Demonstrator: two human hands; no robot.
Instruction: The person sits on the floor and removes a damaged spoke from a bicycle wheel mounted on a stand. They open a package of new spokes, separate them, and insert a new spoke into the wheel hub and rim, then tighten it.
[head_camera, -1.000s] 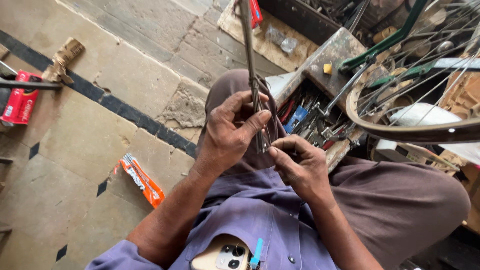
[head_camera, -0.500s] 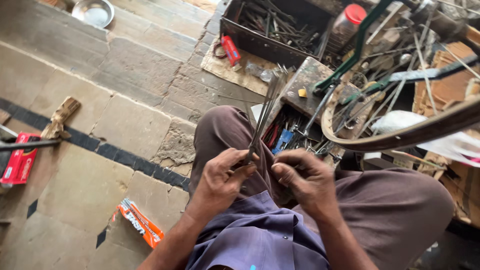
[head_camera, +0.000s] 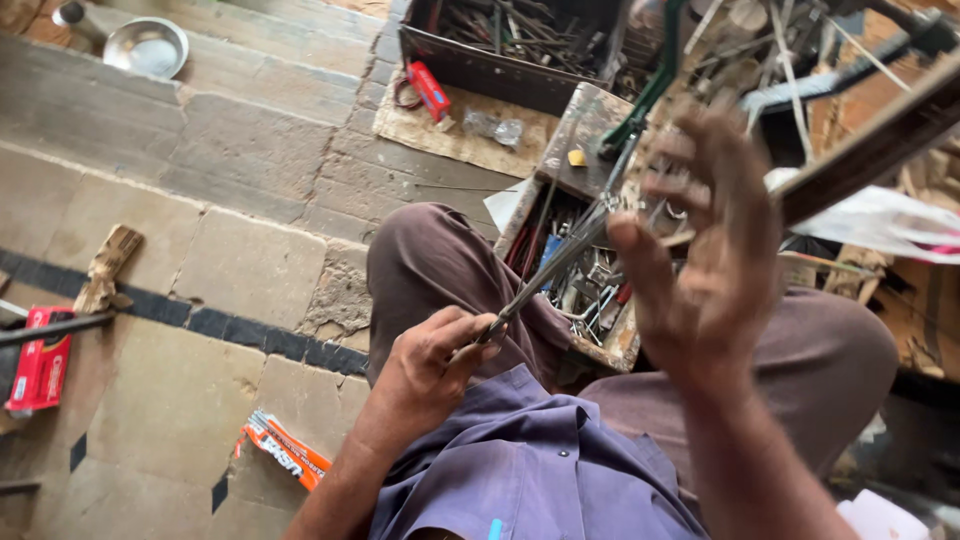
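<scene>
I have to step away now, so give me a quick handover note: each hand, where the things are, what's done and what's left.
Left hand: closed around the lower end of a bundle of thin metal spokes, over the lap.
Right hand: raised, open, fingers spread, holding nothing.
Spokes slant up toward the open toolbox by the knees; wheel rim at right.
Done: bundle gathered in one hand.
Left: cannot tell from this view.

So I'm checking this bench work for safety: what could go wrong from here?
The left hand grips the bundle of thin metal spokes at one end only, so they might fan out or slip. The raised, open right hand is near their tips and could get poked. Dropped spokes could vanish into the cluttered wooden tool tray.
</scene>
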